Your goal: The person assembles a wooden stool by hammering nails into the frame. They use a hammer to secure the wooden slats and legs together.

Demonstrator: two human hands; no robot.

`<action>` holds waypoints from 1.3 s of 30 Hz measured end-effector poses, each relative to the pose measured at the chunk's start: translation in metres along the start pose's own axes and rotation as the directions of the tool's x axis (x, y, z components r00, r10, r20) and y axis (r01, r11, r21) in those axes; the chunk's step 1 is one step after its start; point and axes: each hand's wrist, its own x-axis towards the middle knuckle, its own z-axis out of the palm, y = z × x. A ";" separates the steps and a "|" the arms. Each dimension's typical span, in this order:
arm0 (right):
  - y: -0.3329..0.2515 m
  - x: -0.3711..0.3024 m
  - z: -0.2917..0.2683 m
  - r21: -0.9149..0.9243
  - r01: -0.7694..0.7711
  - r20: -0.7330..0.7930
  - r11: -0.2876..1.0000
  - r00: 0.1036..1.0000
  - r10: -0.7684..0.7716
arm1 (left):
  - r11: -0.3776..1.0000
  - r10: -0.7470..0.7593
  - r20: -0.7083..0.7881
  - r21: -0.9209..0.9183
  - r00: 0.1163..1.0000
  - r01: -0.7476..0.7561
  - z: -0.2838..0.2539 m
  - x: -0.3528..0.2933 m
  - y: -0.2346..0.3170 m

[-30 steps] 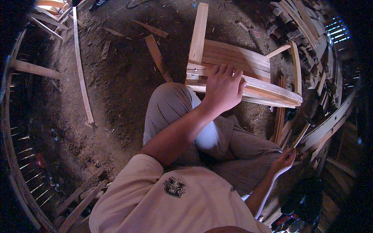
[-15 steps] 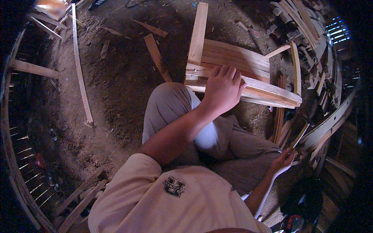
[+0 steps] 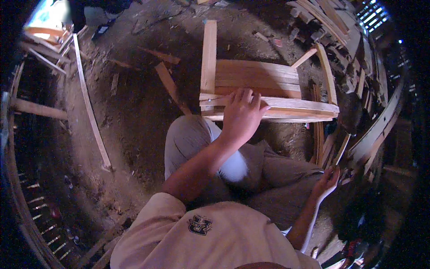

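A small bench-like frame of pale wood [image 3: 277, 110] lies on its side before my knees, its slatted panel [image 3: 260, 75] facing me and its legs [image 3: 208, 56] pointing away. My left hand [image 3: 242, 109] grips the near rail, fingers curled over its top edge and thumb on the right. A small shiny spot, perhaps a nail, shows at the rail's left end. Low on the right, my right hand [image 3: 328, 181] is closed round the wooden handle of a hammer [image 3: 343, 149]. The hammer's dark head is hard to make out against the shadows.
Scrap boards [image 3: 170, 87] lie on the dirt floor beyond my knee, and a long thin strip [image 3: 89, 101] lies to the left. Stacked timber [image 3: 322, 22] fills the far right. A pale curved plank [image 3: 378, 130] stands beside the hammer.
My view has shifted, so the frame sits lower and further left in it. The left hand keeps its hold on the rail. The hammer handle points more steeply away from me.
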 end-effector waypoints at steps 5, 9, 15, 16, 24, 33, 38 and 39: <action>-0.013 -0.001 -0.003 -0.096 0.054 -0.005 0.994 0.998 -0.055 | 0.999 0.027 0.042 0.037 0.999 -0.029 0.001 0.002 -0.003; -0.006 0.000 -0.004 -0.049 0.000 0.009 0.999 1.000 0.001 | 0.996 0.044 0.005 0.072 0.999 -0.045 -0.001 0.001 0.001; 0.014 0.000 -0.004 0.018 0.030 0.042 0.999 0.999 -0.030 | 0.998 0.013 0.028 0.054 1.000 -0.014 0.006 -0.001 -0.001; 0.027 0.000 -0.003 0.011 0.077 0.023 0.997 0.997 -0.077 | 0.998 0.002 0.050 0.058 0.999 -0.005 0.005 -0.001 -0.001; 0.034 0.001 -0.002 0.078 0.122 -0.026 0.989 0.992 -0.121 | 0.996 0.014 0.065 0.086 0.998 -0.019 0.000 0.002 0.005; 0.009 -0.008 -0.012 0.121 0.081 -0.003 0.989 0.997 -0.082 | 0.975 0.085 -0.004 0.205 0.996 -0.082 0.002 -0.003 0.009; 0.005 -0.009 -0.014 0.311 0.054 0.036 0.949 0.997 -0.068 | 0.972 0.076 0.016 0.223 0.997 -0.078 0.004 -0.007 0.008; 0.009 -0.009 -0.013 0.332 0.033 0.047 0.943 0.998 -0.051 | 0.970 0.081 0.020 0.229 0.996 -0.084 0.004 -0.006 0.009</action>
